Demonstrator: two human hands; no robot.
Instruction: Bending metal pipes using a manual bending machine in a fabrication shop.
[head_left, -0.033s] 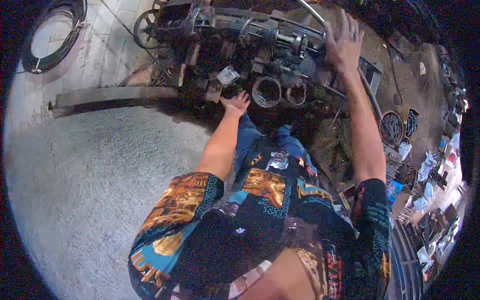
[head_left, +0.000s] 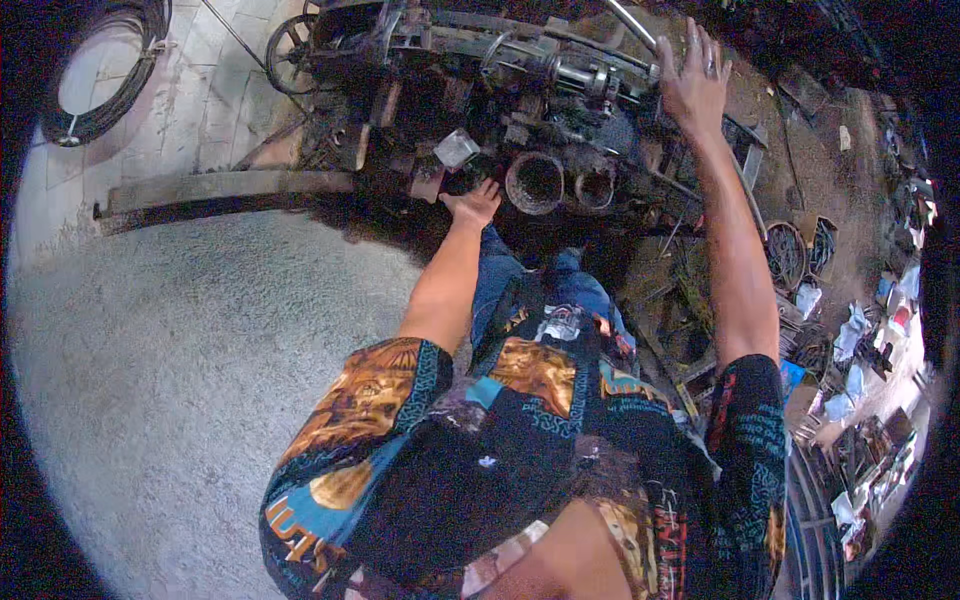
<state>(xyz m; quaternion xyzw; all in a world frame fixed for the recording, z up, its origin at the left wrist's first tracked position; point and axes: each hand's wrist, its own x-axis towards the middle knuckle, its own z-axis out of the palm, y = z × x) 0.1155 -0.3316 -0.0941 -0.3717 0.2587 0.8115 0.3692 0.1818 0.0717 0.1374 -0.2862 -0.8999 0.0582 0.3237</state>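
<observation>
My right hand is raised at the far right of a dark machine, its fingers stretched and apart. It is beside a bright metal rod; whether it touches the rod I cannot tell. My left hand is open and low at the machine's near side, the fingertips partly lost in shadow. Just right of it stands a round, wide-mouthed container, with a smaller round one beside that. A pale, clear-looking block or box lies beyond my left hand.
A long beam lies across the floor at left. A coil of dark wire is at the far left. Boxes of thin metal pieces and scattered scraps cover the right side. A spoked wheel is at the machine's left end.
The fingers of my left hand have drawn closer together and dipped slightly. My right hand has shifted slightly, staying beside the rod with its fingers apart.
</observation>
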